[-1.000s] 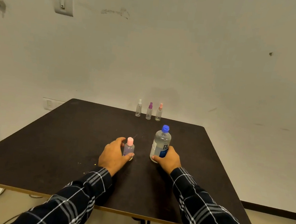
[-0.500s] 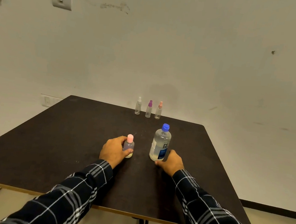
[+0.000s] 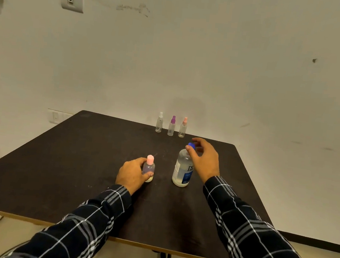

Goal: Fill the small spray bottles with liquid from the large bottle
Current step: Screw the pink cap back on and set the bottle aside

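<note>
My left hand (image 3: 132,174) gripped the small clear plastic bottle with a pink cap (image 3: 148,169), fingers curled round it, upright on the dark brown table (image 3: 78,161). Just beside it, my right hand (image 3: 204,160) curled thumb and fingers round the blue cap (image 3: 191,145) of the large clear plastic bottle (image 3: 181,171). Three slim clear spray bottles (image 3: 171,127) stood at the far edge

"re nu" on large bottle (image 3: 182,172)

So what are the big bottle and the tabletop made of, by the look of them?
Big bottle: probably clear glossy plastic; liquid shows through it, blue cap looks opaque plastic. Tabletop: dark matt face with a pale edge strip, so likely laminated board, though that is a guess.
</note>
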